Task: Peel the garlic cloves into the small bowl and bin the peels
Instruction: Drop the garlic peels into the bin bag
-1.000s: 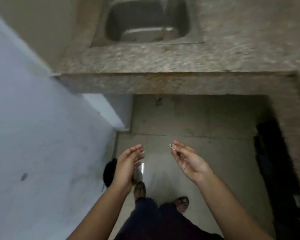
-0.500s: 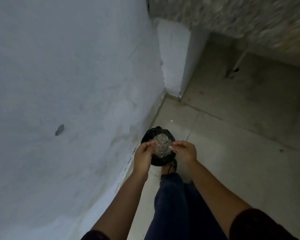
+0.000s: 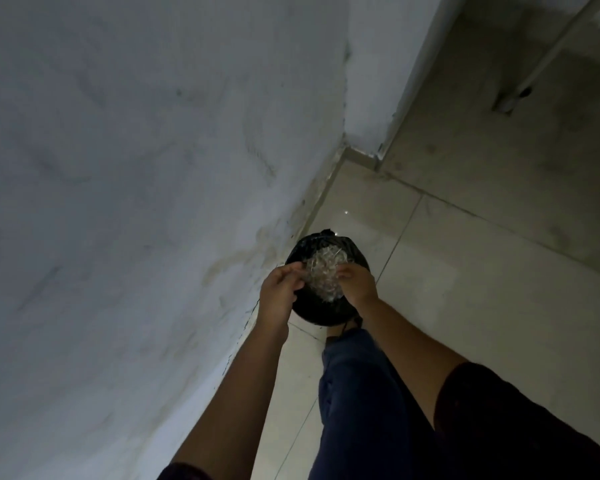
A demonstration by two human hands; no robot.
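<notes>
A round bin (image 3: 321, 315) lined with a black bag stands on the floor against the wall. A heap of pale garlic peels (image 3: 324, 273) lies in it. My left hand (image 3: 280, 289) hovers over the bin's left rim with its fingertips bunched against the thumb. My right hand (image 3: 358, 283) hovers over the right side, back of the hand up, fingers pointing down into the bin. Against the pale heap I cannot make out whether either hand still pinches a peel. No garlic cloves or small bowl are in view.
A white wall (image 3: 136, 202) fills the left side and meets a white pillar (image 3: 374, 81) at the back. Glossy tiled floor (image 3: 482, 271) spreads to the right. My leg in dark trousers (image 3: 357, 393) stands just in front of the bin.
I have turned from the sink counter down to the bin. Both hands have come together over it, the right one having pinched a small peel a second ago.
</notes>
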